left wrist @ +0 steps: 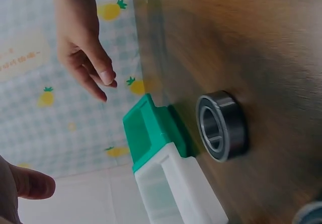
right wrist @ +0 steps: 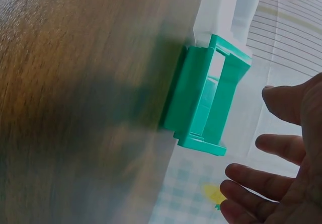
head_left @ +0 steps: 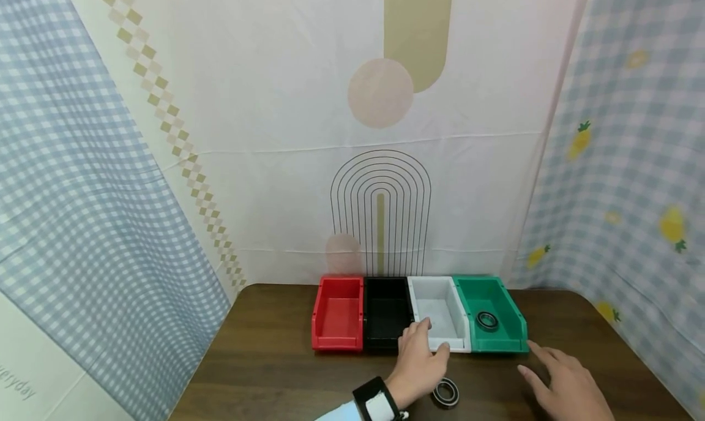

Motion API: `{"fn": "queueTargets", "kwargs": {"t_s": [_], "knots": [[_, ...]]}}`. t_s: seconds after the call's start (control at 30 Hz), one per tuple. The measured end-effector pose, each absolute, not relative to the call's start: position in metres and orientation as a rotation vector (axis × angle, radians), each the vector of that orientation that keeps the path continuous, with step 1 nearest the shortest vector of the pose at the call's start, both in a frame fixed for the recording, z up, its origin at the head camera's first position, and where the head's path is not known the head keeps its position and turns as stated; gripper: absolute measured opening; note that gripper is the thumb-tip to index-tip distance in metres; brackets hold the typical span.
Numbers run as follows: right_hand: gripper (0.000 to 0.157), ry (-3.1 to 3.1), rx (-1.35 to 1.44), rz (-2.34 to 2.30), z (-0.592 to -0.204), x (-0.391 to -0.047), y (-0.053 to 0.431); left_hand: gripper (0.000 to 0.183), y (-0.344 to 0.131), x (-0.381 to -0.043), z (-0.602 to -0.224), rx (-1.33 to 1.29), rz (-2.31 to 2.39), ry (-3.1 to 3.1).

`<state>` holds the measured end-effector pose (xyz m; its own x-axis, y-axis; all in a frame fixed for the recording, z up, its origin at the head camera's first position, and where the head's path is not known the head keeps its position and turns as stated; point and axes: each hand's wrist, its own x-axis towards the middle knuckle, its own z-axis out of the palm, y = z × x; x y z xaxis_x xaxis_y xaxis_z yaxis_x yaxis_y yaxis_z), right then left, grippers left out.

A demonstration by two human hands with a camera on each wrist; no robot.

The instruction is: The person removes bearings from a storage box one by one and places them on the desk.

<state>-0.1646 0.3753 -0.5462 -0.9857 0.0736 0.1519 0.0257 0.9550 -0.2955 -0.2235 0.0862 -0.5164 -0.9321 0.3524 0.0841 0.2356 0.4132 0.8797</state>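
Observation:
A metal ring-shaped bearing [head_left: 454,398] lies on the wooden table, just right of the left wrist; the left wrist view shows this bearing [left wrist: 234,128] close up. My left hand [head_left: 417,361] is over the front of the black bin [head_left: 387,314] and white bin [head_left: 440,311], thumb apart from the fingers, nothing held. A second bearing [head_left: 487,329] sits inside the green bin [head_left: 509,317]. My right hand [head_left: 570,387] is beside that bin's front right corner, fingers loosely extended and holding nothing; in the right wrist view its fingers [right wrist: 266,181] are spread.
A red bin [head_left: 338,317] stands at the left end of the row of bins, which touch side by side near the table's back edge. Behind hangs a white patterned cloth [head_left: 275,194]. A dark round edge [left wrist: 309,215] shows at the left wrist view's corner, kind unclear.

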Motion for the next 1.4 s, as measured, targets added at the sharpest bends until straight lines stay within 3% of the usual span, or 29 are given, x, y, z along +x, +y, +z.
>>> {"fn": "queueTargets", "kwargs": {"t_s": [0.43, 0.67, 0.87, 1.13, 1.4], "knots": [[0.066, -2.921, -0.086, 0.4, -0.549, -0.163, 0.37, 0.068, 0.162, -0.25, -0.513, 0.442, 1.526, 2.61], [0.066, -2.926, -0.086, 0.423, -0.55, -0.162, 0.367, 0.071, 0.202, -0.291, -0.532, 0.463, 1.044, 3.091], [0.065, -2.925, -0.103, 0.426, -0.546, -0.16, 0.366, 0.075, 0.236, -0.318, -0.535, 0.251, 0.735, 3.161], [0.071, -3.01, -0.154, 0.466, -0.549, -0.16, 0.367, 0.092, 0.261, -0.318, -0.541, -0.067, 0.652, 3.004], [0.07, -2.956, -0.157, 0.472, -0.554, -0.159, 0.365, 0.088, 0.264, -0.318, -0.568, 0.127, -0.066, 3.258]]}}
